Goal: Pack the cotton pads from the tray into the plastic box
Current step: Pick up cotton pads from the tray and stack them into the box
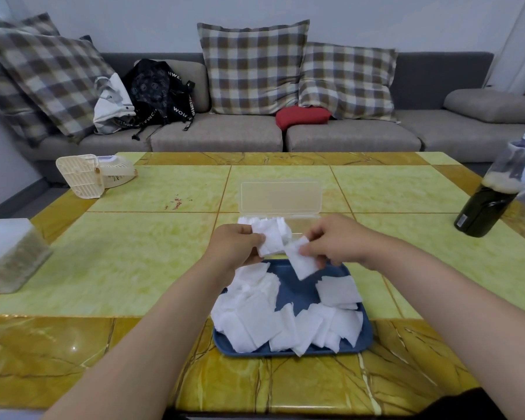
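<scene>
A blue tray (365,341) near the table's front edge holds a loose heap of several white cotton pads (255,316). Just behind it stands a clear plastic box (281,197) with its lid raised; white pads (259,221) fill its left part. My left hand (234,245) grips a small stack of pads (270,237) above the tray's far edge. My right hand (334,242) pinches one pad (302,262), which hangs down beside that stack. Both hands hover between the tray and the box.
The yellow-green tiled table (134,253) also carries a cream plastic fan (85,177) at the back left, a white tissue box (9,253) on the left and a dark bottle (485,204) on the right. A grey sofa with cushions lies beyond.
</scene>
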Action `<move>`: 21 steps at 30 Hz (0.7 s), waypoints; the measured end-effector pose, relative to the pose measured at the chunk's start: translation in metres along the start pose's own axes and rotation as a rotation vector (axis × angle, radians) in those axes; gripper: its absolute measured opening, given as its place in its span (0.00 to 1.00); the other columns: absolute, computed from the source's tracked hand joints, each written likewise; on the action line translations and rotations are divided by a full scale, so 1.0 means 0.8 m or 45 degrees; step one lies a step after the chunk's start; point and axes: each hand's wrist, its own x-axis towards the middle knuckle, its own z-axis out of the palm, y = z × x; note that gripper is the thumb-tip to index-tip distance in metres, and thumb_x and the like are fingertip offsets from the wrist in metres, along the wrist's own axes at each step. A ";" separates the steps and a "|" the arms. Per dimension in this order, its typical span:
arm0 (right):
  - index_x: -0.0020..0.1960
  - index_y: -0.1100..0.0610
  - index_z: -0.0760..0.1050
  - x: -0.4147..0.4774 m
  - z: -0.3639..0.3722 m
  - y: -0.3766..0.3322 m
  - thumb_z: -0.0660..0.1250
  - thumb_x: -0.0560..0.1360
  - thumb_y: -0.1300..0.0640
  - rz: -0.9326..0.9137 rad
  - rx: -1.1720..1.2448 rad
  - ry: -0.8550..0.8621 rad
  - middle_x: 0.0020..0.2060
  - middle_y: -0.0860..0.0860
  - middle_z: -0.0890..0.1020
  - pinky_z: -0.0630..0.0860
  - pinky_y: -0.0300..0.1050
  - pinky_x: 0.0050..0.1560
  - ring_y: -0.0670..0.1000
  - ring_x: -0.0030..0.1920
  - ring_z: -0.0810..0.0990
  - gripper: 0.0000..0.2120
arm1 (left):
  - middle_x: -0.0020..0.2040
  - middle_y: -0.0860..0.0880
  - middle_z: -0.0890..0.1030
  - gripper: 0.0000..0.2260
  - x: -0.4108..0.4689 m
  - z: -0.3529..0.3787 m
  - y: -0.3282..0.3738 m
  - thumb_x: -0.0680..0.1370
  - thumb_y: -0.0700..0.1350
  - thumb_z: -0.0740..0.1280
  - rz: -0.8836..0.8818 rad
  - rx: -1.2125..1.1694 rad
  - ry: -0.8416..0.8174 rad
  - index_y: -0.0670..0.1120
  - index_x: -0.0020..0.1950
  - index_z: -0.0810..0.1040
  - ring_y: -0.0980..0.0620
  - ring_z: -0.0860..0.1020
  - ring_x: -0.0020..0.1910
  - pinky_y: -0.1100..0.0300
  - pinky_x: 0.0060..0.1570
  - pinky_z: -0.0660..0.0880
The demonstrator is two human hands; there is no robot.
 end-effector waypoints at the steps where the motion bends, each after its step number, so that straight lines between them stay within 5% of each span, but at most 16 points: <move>1: 0.46 0.59 0.83 -0.002 -0.006 -0.001 0.73 0.76 0.60 -0.030 0.162 0.022 0.35 0.56 0.84 0.70 0.40 0.27 0.49 0.32 0.79 0.03 | 0.44 0.42 0.84 0.03 0.000 0.001 0.000 0.78 0.36 0.70 -0.001 -0.007 -0.008 0.35 0.49 0.82 0.49 0.83 0.37 0.58 0.40 0.84; 4: 0.50 0.62 0.83 -0.008 -0.010 -0.008 0.75 0.75 0.61 -0.077 0.443 0.069 0.35 0.54 0.84 0.68 0.39 0.25 0.49 0.32 0.82 0.06 | 0.42 0.42 0.84 0.03 -0.006 0.012 0.001 0.79 0.37 0.70 -0.016 -0.076 -0.101 0.37 0.47 0.81 0.51 0.83 0.35 0.60 0.39 0.82; 10: 0.42 0.60 0.82 -0.008 0.000 -0.016 0.79 0.71 0.58 -0.056 0.417 0.211 0.24 0.47 0.80 0.65 0.40 0.25 0.48 0.26 0.80 0.08 | 0.51 0.41 0.87 0.09 -0.022 0.028 0.008 0.81 0.40 0.67 -0.066 -0.287 -0.331 0.39 0.58 0.83 0.47 0.86 0.50 0.60 0.44 0.83; 21: 0.44 0.61 0.82 0.002 0.001 -0.006 0.80 0.69 0.57 -0.044 0.250 0.312 0.30 0.49 0.82 0.67 0.36 0.22 0.46 0.25 0.79 0.11 | 0.53 0.39 0.86 0.13 -0.022 0.030 0.010 0.84 0.45 0.63 -0.108 -0.378 -0.416 0.38 0.61 0.81 0.44 0.86 0.52 0.57 0.48 0.84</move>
